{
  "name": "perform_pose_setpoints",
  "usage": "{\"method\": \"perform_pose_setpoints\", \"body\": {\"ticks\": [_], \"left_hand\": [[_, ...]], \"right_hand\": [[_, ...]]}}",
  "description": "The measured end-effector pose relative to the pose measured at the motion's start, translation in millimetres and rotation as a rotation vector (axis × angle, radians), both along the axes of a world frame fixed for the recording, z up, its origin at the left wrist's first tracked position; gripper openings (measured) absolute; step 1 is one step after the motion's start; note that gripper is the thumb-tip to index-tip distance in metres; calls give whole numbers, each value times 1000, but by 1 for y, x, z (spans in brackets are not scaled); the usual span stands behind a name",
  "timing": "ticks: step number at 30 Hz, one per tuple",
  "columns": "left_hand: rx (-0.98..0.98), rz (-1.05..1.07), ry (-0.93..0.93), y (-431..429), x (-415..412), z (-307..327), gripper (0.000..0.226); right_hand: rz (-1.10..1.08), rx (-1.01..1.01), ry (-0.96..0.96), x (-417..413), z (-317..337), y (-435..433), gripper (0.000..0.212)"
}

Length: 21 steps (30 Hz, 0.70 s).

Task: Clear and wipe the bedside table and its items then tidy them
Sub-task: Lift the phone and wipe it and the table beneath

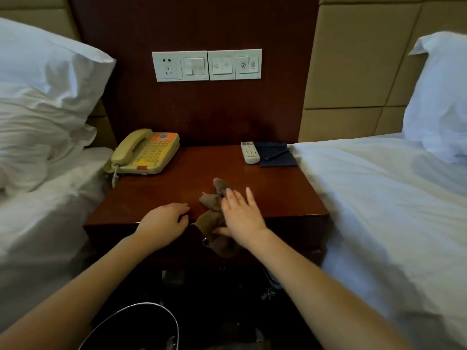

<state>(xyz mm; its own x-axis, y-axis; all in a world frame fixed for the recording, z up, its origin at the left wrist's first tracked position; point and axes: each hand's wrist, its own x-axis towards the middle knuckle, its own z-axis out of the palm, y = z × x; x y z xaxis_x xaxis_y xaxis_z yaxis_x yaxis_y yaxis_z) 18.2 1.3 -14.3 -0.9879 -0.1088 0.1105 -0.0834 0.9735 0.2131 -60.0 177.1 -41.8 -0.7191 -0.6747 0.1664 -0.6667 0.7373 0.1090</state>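
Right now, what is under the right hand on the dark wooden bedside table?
A crumpled brown cloth lies under the right hand, hanging over the front edge of the dark wooden bedside table. The hand hides the cloth's middle.

bin (pixel 144 303): cut by bottom edge | cloth (pixel 211 199): partly under right hand (pixel 242 215)

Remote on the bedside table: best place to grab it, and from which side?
Probably take the remote control across its narrow width near the front end, coming from above and the left. It lies flat, long axis front to back. Its left edge faces bare bedside table, while its right edge sits close against the dark blue folder carrying a pen.
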Motion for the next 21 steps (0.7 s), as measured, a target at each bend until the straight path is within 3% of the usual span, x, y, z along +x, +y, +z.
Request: {"method": "perform_pose_setpoints", "body": {"ticks": [5, 8, 13, 21], "left_hand": [[-62, 2, 5, 2, -4, -3, 41], [-99, -2, -25, 1, 1, -7, 44], [5, 97, 7, 10, -4, -10, 41], [149, 64, 24, 36, -19, -7, 41]], "right_hand": [[-18, -53, -35, 6, -3, -15, 84], [-16, 34, -23, -2, 0, 10, 87], [-82, 154, -1, -19, 5, 69, 103], [-200, 133, -40, -29, 6, 108, 109]]}}
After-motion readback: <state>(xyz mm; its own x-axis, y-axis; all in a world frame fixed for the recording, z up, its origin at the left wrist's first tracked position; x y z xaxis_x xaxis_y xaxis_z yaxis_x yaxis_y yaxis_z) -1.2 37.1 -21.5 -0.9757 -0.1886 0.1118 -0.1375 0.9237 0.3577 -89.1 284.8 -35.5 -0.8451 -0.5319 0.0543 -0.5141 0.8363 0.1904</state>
